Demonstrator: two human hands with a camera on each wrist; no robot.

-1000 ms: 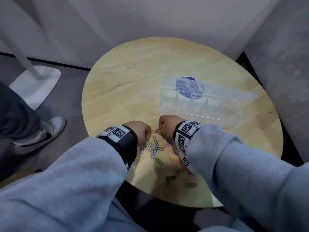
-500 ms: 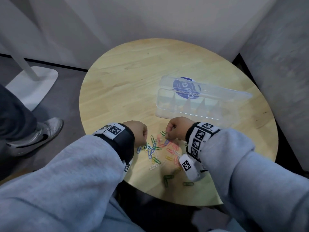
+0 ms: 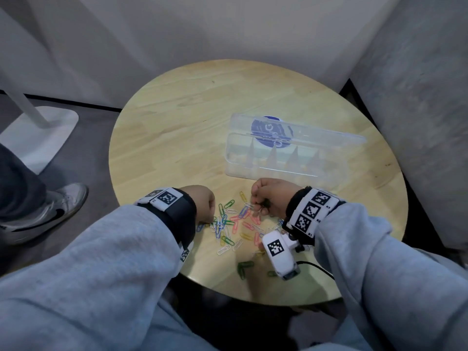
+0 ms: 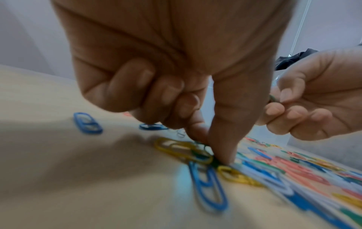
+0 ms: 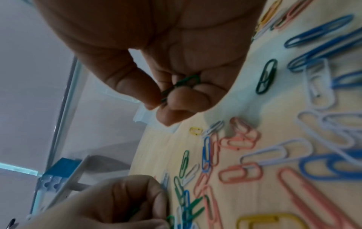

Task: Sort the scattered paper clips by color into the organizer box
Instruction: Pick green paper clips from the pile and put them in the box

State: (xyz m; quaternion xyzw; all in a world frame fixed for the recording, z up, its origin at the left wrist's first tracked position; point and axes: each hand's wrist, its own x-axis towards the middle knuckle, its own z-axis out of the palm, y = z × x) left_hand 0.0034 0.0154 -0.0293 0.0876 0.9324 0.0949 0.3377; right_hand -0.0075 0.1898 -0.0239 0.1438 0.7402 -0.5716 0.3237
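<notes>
Clips [image 3: 234, 224]: light, thin, slick coated wire, prone to tangle; judged best pinched at one end, lifted singly. Heap lay on tabletop [image 3: 177, 138] between hands, none visible in box [image 3: 283, 153]. Right hand [image 3: 271, 196] pinched green clip [image 5: 181, 86]. Left hand [image 3: 202, 202] curled, thumb and forefinger on green clip [image 4: 201, 153] in heap. Overlapping neighbours hindered clean pickup; box lid stood open beyond heap; stranger's shoe [image 3: 50, 209] on floor

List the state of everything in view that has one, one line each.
Clear plastic organizer box: lid open, compartments look empty.
Scattered coloured paper clips: unsorted, loose on the round wooden table.
Right hand: pinches a green paper clip.
Left hand: fingertips pinching at a green clip in the pile.
</notes>
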